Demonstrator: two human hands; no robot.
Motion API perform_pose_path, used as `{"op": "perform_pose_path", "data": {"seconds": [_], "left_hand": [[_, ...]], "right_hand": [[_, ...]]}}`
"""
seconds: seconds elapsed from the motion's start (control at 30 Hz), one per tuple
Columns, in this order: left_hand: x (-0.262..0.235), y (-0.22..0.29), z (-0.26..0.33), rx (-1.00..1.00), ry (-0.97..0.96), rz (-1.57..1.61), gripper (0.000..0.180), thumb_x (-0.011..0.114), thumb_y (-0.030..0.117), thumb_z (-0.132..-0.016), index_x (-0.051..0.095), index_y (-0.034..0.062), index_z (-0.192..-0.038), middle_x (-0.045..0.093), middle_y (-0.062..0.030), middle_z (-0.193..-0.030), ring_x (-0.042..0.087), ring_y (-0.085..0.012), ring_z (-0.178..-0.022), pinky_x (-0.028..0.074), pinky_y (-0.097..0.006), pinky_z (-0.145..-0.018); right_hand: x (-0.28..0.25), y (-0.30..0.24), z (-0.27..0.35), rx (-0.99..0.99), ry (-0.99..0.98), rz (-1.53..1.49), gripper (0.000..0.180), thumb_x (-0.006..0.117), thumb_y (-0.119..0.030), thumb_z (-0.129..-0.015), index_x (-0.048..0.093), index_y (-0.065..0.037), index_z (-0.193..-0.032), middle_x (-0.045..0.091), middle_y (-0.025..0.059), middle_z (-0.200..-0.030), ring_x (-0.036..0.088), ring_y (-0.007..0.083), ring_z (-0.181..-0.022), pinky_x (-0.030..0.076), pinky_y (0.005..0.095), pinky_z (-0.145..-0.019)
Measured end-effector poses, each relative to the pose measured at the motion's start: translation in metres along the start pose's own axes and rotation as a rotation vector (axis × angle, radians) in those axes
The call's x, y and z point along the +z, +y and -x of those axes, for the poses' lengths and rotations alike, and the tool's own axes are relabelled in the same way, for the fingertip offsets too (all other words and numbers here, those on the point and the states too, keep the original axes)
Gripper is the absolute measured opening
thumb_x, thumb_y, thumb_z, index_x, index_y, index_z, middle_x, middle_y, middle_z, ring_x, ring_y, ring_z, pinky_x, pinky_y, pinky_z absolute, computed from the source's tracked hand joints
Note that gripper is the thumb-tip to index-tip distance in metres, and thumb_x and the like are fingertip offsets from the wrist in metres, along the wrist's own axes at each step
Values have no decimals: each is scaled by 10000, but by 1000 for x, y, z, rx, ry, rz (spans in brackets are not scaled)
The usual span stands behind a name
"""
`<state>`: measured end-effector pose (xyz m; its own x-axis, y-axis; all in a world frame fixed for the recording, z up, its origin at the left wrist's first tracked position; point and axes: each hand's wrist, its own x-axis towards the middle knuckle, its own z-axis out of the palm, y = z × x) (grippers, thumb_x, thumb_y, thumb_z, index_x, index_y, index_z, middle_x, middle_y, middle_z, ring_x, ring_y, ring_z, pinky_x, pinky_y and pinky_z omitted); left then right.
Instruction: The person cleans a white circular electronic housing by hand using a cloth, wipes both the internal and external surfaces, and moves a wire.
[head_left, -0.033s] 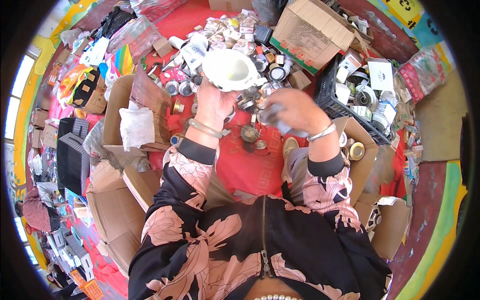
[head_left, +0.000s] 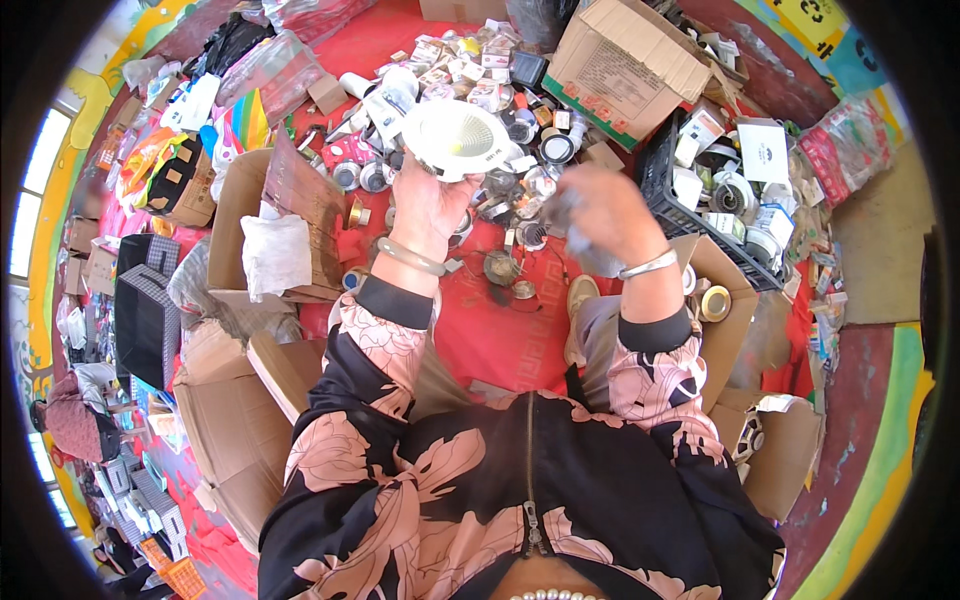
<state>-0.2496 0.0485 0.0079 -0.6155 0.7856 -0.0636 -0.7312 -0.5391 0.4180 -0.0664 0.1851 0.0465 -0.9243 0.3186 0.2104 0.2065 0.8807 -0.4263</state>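
My left hand (head_left: 426, 212) is closed on the rim of a round white downlight (head_left: 432, 135), raised above the red floor covering. Its bowl-shaped face with a yellowish centre is tipped up toward me. To the right, apart from the lamp, my right hand (head_left: 612, 218) is curled around a crumpled grey cloth (head_left: 597, 260). Motion blurs this hand's fingers and part of the cloth. Behind and beneath both hands spreads a pile of loose lamps and small boxes (head_left: 470, 72).
A black plastic crate (head_left: 690, 228) full of lamps and white boxes stands at right. An open carton (head_left: 232, 240) sits at left, and another carton (head_left: 735, 320) holding round lamp parts is by my right forearm. A large cardboard box (head_left: 625, 75) lies tilted at the back.
My right hand has moved slightly right with the cloth, away from the downlight. In my left hand, the downlight has tilted a little, so its face shows differently.
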Motion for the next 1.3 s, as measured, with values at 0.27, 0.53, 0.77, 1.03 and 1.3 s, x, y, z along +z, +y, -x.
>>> {"op": "perform_pose_path", "data": {"seconds": [0.27,0.53,0.77,1.03,1.3], "left_hand": [[9,-19,2,-126,163,-31,342,312,291,-983,487,42,-1139,552,-130,-1109,544,-242,-980,520,-394,-779],[13,-24,31,-203,41,-187,326,427,294,-940,547,44,-1113,620,-81,-947,615,-184,-825,512,-283,-711],[17,-25,33,-181,70,-231,335,423,331,-947,546,49,-1079,618,-78,-926,612,-179,-796,512,-302,-702],[24,-19,28,-114,135,-411,349,393,321,-953,556,21,-1024,615,-82,-878,605,-182,-755,498,-303,-674],[41,-4,26,-164,112,-250,372,355,278,-968,499,-5,-1163,593,-152,-1093,593,-265,-985,477,-428,-871]], "right_hand": [[-16,-44,-16,71,771,-601,419,594,-185,-863,469,-44,-1238,591,166,-1072,596,284,-937,460,309,-825],[24,-41,-27,-39,334,-330,488,654,-87,-747,512,-77,-1214,563,161,-1157,513,330,-1097,418,374,-923],[32,-33,-28,-231,510,-209,392,665,-47,-690,590,-38,-1075,627,154,-983,596,336,-912,491,378,-789],[27,-46,-21,-214,518,-109,422,646,-44,-666,586,-40,-1083,622,147,-1023,601,315,-936,494,372,-815],[29,-19,-13,-183,475,-107,528,659,23,-629,575,-75,-1141,606,135,-1111,592,294,-1012,489,343,-862]]}}
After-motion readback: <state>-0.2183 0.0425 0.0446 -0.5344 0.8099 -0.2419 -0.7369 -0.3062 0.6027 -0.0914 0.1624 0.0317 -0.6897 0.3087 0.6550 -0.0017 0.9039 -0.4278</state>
